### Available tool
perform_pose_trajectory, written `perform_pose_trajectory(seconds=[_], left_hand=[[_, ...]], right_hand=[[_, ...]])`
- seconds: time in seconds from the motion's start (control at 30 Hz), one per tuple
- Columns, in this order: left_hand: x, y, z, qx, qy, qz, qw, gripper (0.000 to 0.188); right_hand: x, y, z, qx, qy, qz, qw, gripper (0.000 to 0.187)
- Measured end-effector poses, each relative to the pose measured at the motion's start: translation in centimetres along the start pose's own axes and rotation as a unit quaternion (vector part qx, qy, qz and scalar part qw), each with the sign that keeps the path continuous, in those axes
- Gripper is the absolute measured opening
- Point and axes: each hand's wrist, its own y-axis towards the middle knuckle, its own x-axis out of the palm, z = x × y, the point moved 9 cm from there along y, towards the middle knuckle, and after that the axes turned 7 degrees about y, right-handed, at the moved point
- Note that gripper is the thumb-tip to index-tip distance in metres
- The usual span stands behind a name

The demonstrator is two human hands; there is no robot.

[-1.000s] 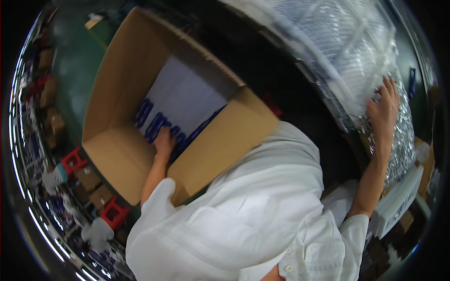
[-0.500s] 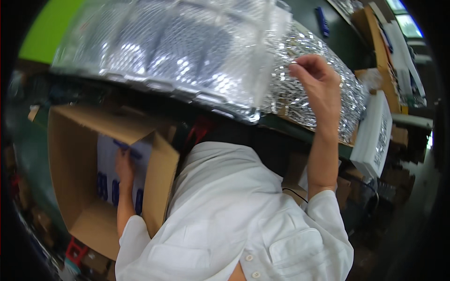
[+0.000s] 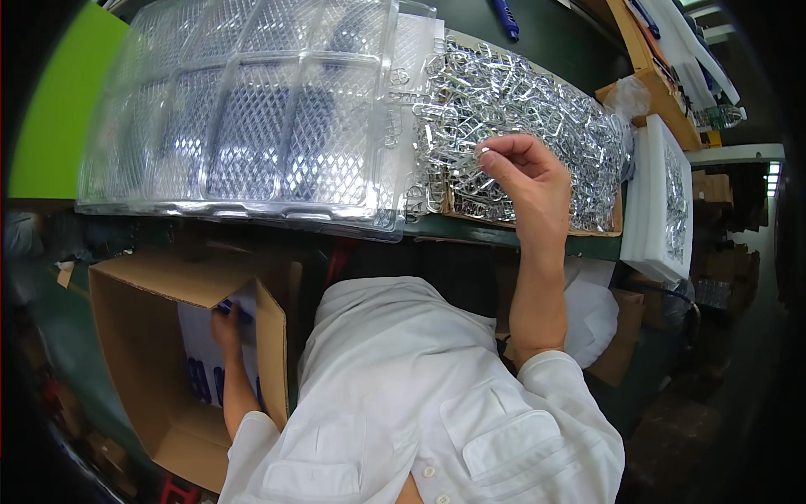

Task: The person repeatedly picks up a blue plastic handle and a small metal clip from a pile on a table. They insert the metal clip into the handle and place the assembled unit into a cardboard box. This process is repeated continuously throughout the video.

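My left hand (image 3: 225, 329) reaches into an open cardboard box (image 3: 138, 336) on the left, its fingers closed on a dark blue elongated object (image 3: 238, 313). Beneath it, on a pale sheet (image 3: 191, 336) inside the box, lie several similar blue pieces (image 3: 199, 380). Over a heap of shiny metal clips (image 3: 504, 92), my right hand (image 3: 533, 181) holds thumb and fingertips together in a pinch. A small bright spot shows at those fingertips, too small to tell from the clips behind.
Clear plastic compartment trays (image 3: 235, 109) lie on the dark green table left of the clips, beside a bright green panel (image 3: 59, 109). A blue pen-like object (image 3: 505, 18) lies behind the heap. White foam (image 3: 659, 202) and a wooden holder (image 3: 646, 71) stand at right.
My right hand has moved left and slightly down over the clips, still pinched. My left hand stays in the box around the blue object. The whole view has shifted a little.
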Motion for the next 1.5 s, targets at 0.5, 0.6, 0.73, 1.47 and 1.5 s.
perform_pose_trajectory(seconds=[0.5, 0.6, 0.73, 1.47, 1.5], left_hand=[[-30.5, -14.3, 16.8, 0.062, -0.712, -0.054, 0.698, 0.052], [-29.1, -17.2, 27.5, 0.161, -0.702, -0.284, 0.633, 0.064], [-26.7, -21.8, 37.5, 0.210, -0.604, -0.526, 0.561, 0.063], [-23.6, -23.9, 42.6, 0.330, -0.458, -0.485, 0.668, 0.039], [-23.6, -23.7, 42.7, 0.345, -0.454, -0.458, 0.682, 0.037]], right_hand=[[-2.2, -3.1, -1.8, -0.022, 0.093, 0.009, 0.995, 0.014], [0.7, -5.3, -3.9, -0.093, 0.114, -0.066, 0.987, 0.015], [2.9, -8.1, -8.0, -0.143, 0.011, -0.128, 0.981, 0.018], [6.1, -9.3, -4.4, -0.258, -0.345, -0.136, 0.892, 0.023], [5.9, -9.6, -4.6, -0.271, -0.349, -0.105, 0.891, 0.025]])
